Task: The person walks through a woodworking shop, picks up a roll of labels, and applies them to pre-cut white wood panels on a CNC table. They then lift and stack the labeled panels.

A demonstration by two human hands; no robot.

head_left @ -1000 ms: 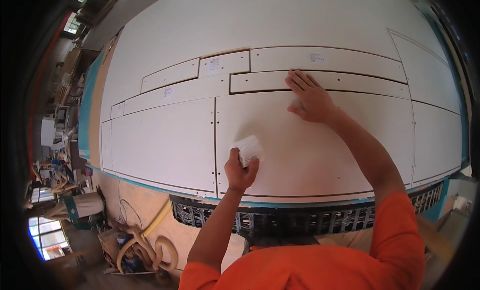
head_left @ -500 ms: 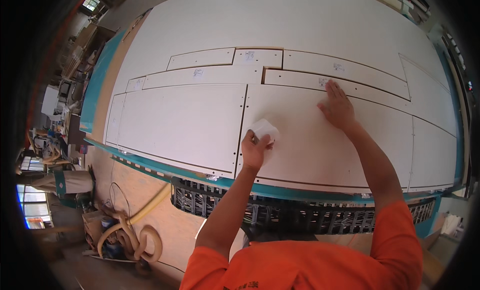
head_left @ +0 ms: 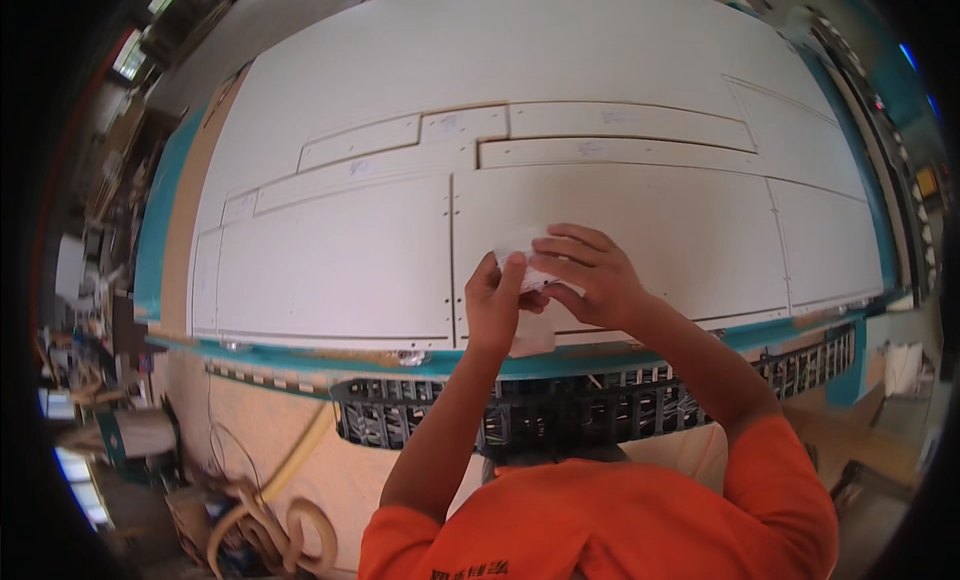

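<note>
My left hand [head_left: 493, 305] is closed around a roll of white paper labels [head_left: 538, 278], its thumb lying over the face of the roll. A loose pale strip [head_left: 533, 337] hangs below it, near the board's front edge. From the other side my right hand [head_left: 597, 277] reaches onto the roll, thumb and fingers bent against the paper; its fingertips partly cover the roll. Both hands are above the large white board [head_left: 350, 250], which is cut into panels. Small printed labels stick to several panels, among them a narrow strip panel [head_left: 680, 152] behind my hands.
A teal machine bed edge [head_left: 290, 358] runs under the board's front side. Below it is a black slotted cable tray [head_left: 400, 410] full of cables. A coiled beige hose [head_left: 300, 535] lies on the floor at the lower left.
My right hand has left the label on the narrow panel and come back to the roll in my left hand. A pale strip now hangs below the roll. The view has shifted.
</note>
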